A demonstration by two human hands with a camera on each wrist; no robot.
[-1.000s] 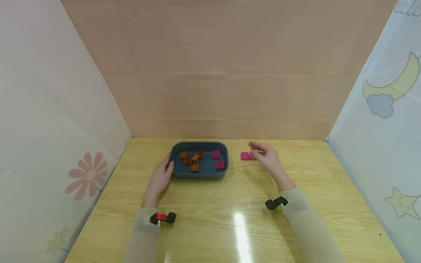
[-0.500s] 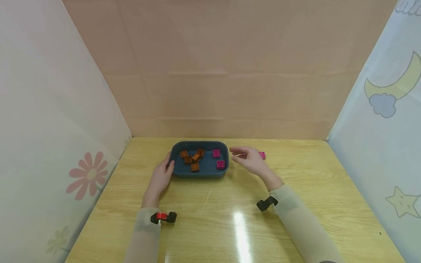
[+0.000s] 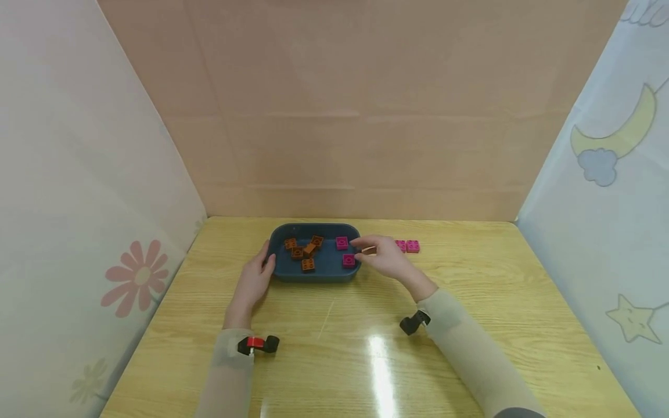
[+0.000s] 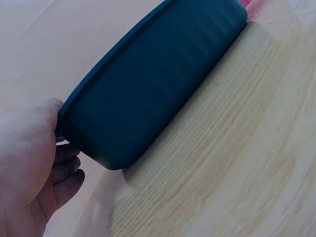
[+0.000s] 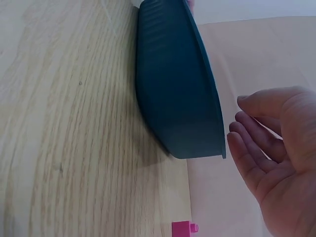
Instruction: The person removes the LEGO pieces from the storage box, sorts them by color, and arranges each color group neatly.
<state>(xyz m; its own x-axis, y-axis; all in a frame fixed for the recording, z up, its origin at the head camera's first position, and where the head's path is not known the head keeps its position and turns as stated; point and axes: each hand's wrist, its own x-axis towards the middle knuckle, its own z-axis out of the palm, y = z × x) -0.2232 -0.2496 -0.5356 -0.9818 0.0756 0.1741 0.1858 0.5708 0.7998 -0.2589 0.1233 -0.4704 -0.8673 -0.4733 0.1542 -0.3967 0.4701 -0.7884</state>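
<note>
A dark blue tray (image 3: 313, 279) stands on the table, holding several orange-brown toy bricks (image 3: 308, 265) and two magenta bricks (image 3: 348, 260). My left hand (image 3: 253, 284) grips its left end; in the left wrist view the thumb lies at the rim of the tray (image 4: 148, 89) and the fingers are bent below. Over the opposite end is my right hand (image 3: 387, 255), thumb and fingers apart near the magenta bricks. From the right wrist, that hand (image 5: 286, 148) shows nothing between its fingers and is just off the tray's rim (image 5: 216, 98).
To the right of the tray, two magenta bricks (image 3: 413, 247) lie side by side on the wooden table (image 3: 324, 371), one partly behind my right hand. A brown backdrop (image 3: 334, 145) rises at the table's back edge, with pale printed panels on both sides.
My right hand has moved left, from beside the loose magenta bricks to over the tray's right end. My left hand keeps its hold, and the tray has stayed put.
</note>
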